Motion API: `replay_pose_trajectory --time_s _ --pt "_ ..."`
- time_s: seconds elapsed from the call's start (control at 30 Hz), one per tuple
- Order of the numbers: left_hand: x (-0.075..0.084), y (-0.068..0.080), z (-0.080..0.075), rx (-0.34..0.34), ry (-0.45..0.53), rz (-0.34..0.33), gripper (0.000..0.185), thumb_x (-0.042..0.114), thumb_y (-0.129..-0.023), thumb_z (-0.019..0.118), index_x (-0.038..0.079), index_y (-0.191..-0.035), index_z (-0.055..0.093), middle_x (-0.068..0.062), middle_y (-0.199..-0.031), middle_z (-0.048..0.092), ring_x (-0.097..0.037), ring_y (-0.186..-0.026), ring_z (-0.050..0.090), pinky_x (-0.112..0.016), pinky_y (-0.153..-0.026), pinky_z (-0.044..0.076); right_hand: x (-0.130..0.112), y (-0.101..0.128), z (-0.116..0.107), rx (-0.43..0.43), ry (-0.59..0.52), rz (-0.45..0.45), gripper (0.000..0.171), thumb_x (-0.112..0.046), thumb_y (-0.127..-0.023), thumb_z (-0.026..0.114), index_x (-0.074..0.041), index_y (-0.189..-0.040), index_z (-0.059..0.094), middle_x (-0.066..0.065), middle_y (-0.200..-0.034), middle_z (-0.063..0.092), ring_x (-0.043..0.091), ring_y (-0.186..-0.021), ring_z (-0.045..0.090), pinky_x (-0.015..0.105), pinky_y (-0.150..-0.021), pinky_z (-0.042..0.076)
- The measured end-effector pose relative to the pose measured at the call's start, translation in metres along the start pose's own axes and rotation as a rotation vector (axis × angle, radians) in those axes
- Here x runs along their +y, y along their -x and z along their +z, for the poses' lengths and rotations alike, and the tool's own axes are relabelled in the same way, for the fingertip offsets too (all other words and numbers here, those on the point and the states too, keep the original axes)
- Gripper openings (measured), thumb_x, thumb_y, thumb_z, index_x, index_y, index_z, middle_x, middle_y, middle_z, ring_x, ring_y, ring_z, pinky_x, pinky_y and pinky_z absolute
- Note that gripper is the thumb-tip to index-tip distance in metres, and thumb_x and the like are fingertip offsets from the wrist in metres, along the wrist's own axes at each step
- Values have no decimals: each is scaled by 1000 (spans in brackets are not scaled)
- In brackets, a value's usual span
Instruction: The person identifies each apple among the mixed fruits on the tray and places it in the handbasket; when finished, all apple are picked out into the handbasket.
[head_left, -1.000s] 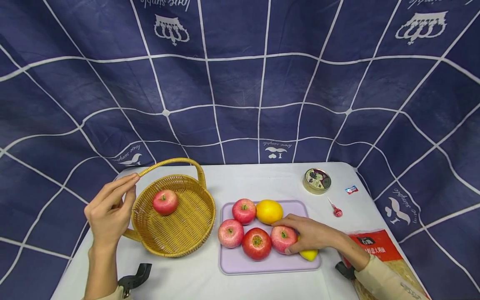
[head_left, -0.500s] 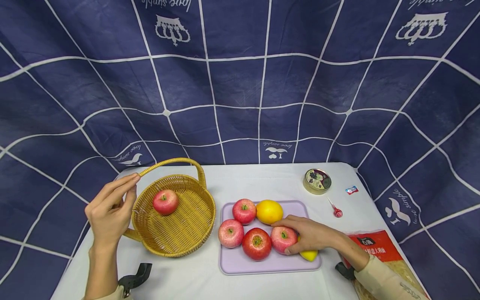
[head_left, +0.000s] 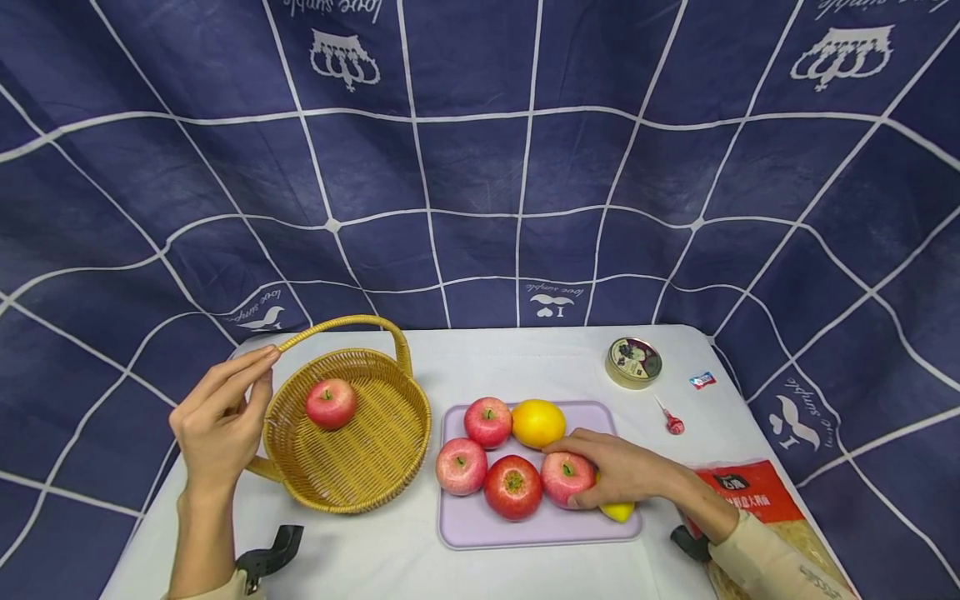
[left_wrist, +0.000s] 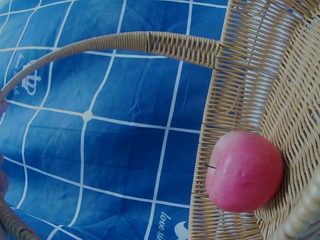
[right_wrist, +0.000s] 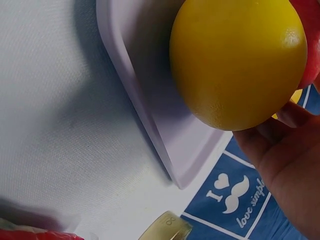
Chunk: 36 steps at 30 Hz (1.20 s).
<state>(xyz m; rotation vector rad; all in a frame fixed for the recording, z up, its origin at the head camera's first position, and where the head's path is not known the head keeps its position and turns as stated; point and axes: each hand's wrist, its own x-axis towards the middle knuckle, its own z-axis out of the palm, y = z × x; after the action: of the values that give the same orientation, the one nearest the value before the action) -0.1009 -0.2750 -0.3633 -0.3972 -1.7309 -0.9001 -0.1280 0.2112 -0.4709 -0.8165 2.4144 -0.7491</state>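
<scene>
My left hand [head_left: 221, 425] pinches the arched handle [head_left: 345, 322] of a wicker basket [head_left: 375, 458] at its near-left part. Inside that basket lies one red apple [head_left: 331, 404], which the left wrist view also shows against the woven wall. On a lilac tray [head_left: 525, 535], my right hand [head_left: 622, 467] grips a pinkish-red apple [head_left: 564, 483], thumb at its near side and fingers over its far side. Partly under this hand is a yellow lemon [head_left: 618, 510], large in the right wrist view. Beside the gripped apple sits a deep red fruit [head_left: 513, 487] with a brown star-shaped top.
Two more apples, one at the back [head_left: 488, 422] and one at the left [head_left: 461, 467], share the tray with a second lemon [head_left: 538, 424]. Further right are a round tin [head_left: 633, 362], a small wrapped candy [head_left: 702, 380], a lollipop [head_left: 672, 422] and a red noodle bag [head_left: 765, 500].
</scene>
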Motion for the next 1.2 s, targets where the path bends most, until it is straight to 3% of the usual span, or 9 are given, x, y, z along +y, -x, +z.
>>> replay_pose_trajectory --time_s 1.2 --pt "1 1 0 8 25 10 12 -8 -84 69 -7 -92 78 -22 -94 75 -1 -59 35 -6 -58 23 -12 4 -5 36 25 22 66 -53 -77 78 -40 -138 57 -19 -113 55 4 -99 55 34 -89 53"
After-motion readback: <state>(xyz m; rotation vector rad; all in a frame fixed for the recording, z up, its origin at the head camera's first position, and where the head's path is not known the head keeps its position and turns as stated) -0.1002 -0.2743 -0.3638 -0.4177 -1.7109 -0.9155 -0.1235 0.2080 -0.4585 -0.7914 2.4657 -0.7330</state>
